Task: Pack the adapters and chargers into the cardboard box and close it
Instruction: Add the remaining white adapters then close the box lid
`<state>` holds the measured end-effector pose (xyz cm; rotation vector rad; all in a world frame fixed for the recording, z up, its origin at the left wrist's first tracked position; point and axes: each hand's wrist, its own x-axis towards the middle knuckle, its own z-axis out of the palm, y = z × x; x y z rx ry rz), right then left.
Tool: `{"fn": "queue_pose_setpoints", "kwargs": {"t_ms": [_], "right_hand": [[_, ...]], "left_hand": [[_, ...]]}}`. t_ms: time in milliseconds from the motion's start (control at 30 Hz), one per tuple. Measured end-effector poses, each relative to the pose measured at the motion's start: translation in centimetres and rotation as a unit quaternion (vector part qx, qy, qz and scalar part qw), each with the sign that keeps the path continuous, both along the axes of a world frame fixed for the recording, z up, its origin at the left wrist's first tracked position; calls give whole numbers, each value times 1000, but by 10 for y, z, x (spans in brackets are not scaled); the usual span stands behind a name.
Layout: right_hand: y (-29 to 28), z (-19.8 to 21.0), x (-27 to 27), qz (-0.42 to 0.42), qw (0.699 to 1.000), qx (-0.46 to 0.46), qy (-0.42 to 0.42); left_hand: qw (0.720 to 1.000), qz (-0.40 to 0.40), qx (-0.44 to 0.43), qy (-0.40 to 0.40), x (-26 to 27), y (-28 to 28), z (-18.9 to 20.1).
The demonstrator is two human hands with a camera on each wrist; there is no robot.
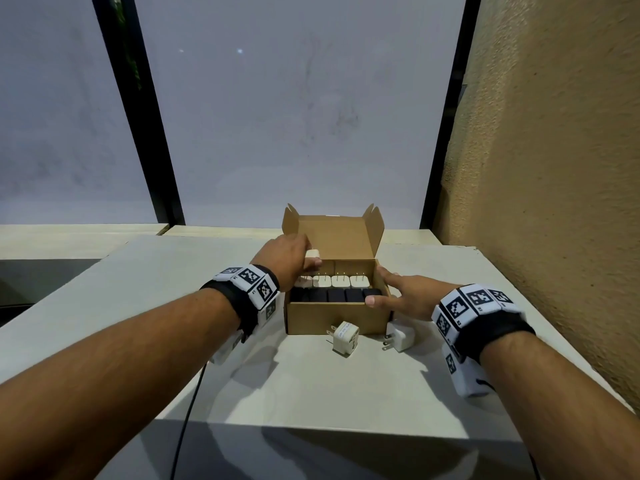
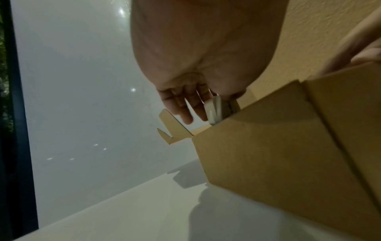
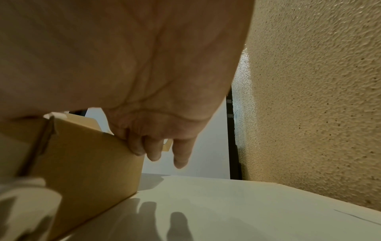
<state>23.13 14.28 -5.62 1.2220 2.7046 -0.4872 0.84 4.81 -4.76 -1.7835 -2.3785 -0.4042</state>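
An open cardboard box [image 1: 332, 318] stands mid-table with its lid upright at the back. Inside lie a row of white adapters [image 1: 341, 281] with prongs up and a row of black chargers [image 1: 337, 294] in front. My left hand [image 1: 294, 259] pinches a small white adapter [image 1: 312, 254] over the box's back left corner; the same adapter [image 2: 214, 112] shows at the rim in the left wrist view. My right hand [image 1: 398, 294] holds the box's right wall, thumb on the front rim, fingers [image 3: 144, 146] down its outer side. Two white adapters [image 1: 343, 338] [image 1: 398, 337] lie on the table before the box.
The white table [image 1: 207, 306] ends in a near edge below my forearms. A textured tan wall [image 1: 554, 202] rises close on the right. Frosted window panes with black frames [image 1: 152, 133] stand behind the table. A black cable [image 1: 194, 393] hangs under my left arm.
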Motion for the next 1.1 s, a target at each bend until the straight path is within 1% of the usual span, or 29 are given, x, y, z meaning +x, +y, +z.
{"fn": "queue_pose_setpoints", "kwargs": {"t_ms": [33, 67, 100, 200, 267, 333, 433, 500, 733, 833, 933, 1100], "right_hand": [[0, 0, 0, -1, 1000, 2, -1], [0, 0, 0, -2, 1000, 2, -2], [0, 0, 0, -2, 1000, 1, -4], [0, 0, 0, 4, 1000, -3, -3], [-1, 1, 0, 2, 1000, -2, -2], [-1, 1, 0, 1, 1000, 1, -2], [-1, 1, 0, 1, 1000, 3, -5], [-1, 1, 0, -1, 1000, 4, -8], [-2, 1, 0, -6, 1000, 6, -6], [-1, 2, -1, -3, 1000, 6, -7], [1, 2, -2, -5, 1000, 0, -10], [-1, 1, -1, -7, 1000, -4, -4]], "left_hand": [[998, -6, 2, -68, 1, 1, 2], [993, -20, 3, -117, 2, 1, 4], [990, -37, 2, -136, 2, 1, 4], [987, -85, 23, -133, 5, -2, 5], [987, -98, 38, -126, 7, -3, 6], [987, -83, 42, -132, 9, -2, 8], [984, -28, 55, -170, 8, 1, 8], [983, -8, 50, -174, 7, 2, 6], [988, -22, 27, -153, 5, -1, -1], [988, -45, 37, -146, 6, -4, 0], [991, -53, 13, -124, 3, -6, -1], [986, -32, 7, -161, -10, -3, -4]]}}
